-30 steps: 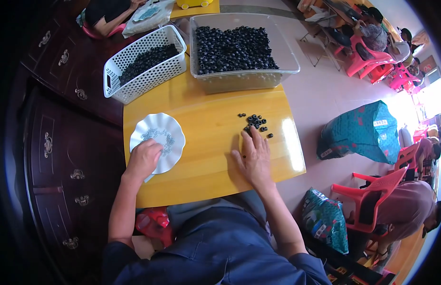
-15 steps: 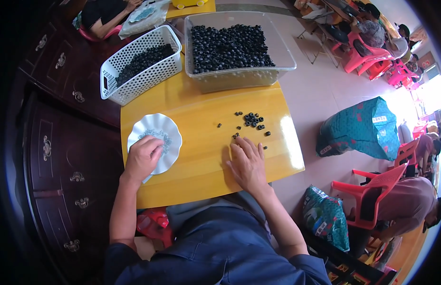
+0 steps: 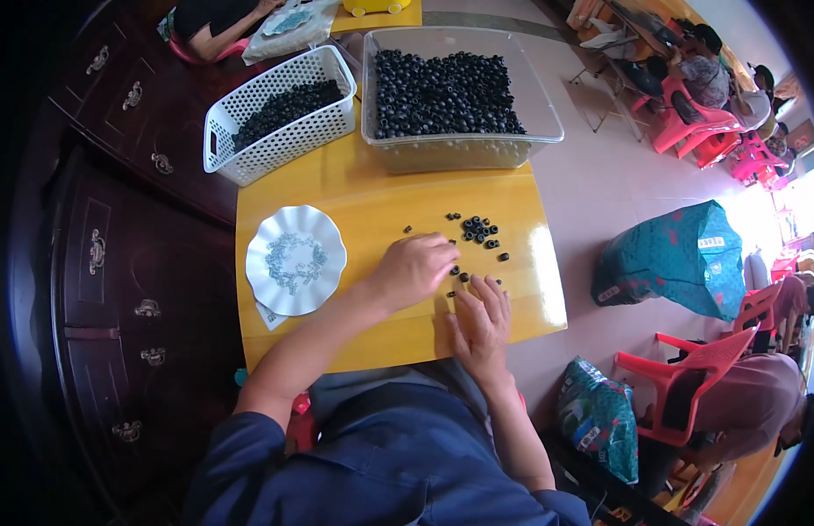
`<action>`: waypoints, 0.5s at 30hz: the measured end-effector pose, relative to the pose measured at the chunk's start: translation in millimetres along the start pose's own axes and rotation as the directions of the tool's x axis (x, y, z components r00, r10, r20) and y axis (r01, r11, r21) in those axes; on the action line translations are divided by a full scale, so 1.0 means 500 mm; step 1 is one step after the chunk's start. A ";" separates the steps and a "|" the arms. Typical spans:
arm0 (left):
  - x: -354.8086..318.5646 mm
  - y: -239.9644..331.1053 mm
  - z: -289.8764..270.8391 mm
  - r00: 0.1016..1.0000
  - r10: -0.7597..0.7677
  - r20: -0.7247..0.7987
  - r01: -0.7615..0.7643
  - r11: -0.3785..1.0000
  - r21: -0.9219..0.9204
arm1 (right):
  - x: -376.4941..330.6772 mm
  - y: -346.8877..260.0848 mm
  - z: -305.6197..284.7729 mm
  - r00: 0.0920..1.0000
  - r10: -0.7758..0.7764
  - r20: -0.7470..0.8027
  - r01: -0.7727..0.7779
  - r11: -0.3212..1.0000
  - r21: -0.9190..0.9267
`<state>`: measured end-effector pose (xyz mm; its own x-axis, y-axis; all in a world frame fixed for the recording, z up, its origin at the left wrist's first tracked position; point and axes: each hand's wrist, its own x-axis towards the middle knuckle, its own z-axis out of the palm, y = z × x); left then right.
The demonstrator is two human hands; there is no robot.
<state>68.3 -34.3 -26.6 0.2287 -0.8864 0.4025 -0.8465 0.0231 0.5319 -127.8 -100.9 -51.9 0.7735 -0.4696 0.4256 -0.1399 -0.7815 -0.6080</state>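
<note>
My left hand [image 3: 416,270] reaches across to the middle of the yellow table, its fingers bent and pressed together beside a few small black ring-shaped parts [image 3: 465,277]. Whatever those fingertips hold, if anything, is too small to make out. Just to the right, my right hand [image 3: 483,329] rests low with its fingers stretched out toward the same parts. A cluster of black ring-shaped parts [image 3: 480,230] lies a little beyond both hands. On the left, a white scalloped plate [image 3: 328,230] holds many tiny pale blue, clear-looking pieces [image 3: 295,261].
A clear plastic bin [image 3: 460,159] full of black parts stands at the table's back, beside a white perforated basket [image 3: 289,151] with more. Dark drawers [image 3: 117,232] border the left. Teal sacks [image 3: 670,259] and red chairs [image 3: 688,377] with people are to the right.
My left hand has moved right from the plate to the black parts. My right hand has drawn slightly nearer to me, and some black parts near it have shifted closer.
</note>
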 end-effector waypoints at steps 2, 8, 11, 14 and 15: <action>0.023 -0.004 0.031 1.000 0.017 0.023 -0.017 1.000 -0.005 | -0.011 0.005 -0.006 0.998 0.064 -0.013 -0.064 0.998 -0.021; 0.047 -0.013 0.060 0.997 0.028 0.075 -0.034 0.996 0.083 | -0.024 0.018 -0.019 0.993 0.105 -0.046 -0.107 0.993 -0.041; 0.045 -0.013 0.043 1.000 0.011 0.021 -0.012 0.999 0.043 | -0.020 0.025 -0.018 0.993 0.103 -0.063 -0.104 0.995 -0.006; 0.035 -0.016 0.018 0.994 -0.057 -0.096 0.056 0.998 -0.004 | -0.015 0.018 -0.020 0.992 0.115 -0.059 -0.115 0.993 0.000; 0.027 -0.019 0.010 0.991 -0.109 -0.081 0.105 0.993 -0.058 | -0.013 0.017 -0.021 0.991 0.117 -0.061 -0.117 0.993 0.001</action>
<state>77.2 -48.8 -29.7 0.3577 -0.8434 0.4008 -0.7886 -0.0430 0.6134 -140.5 -108.6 -53.1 0.7126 -0.5820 0.3918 -0.2286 -0.7206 -0.6546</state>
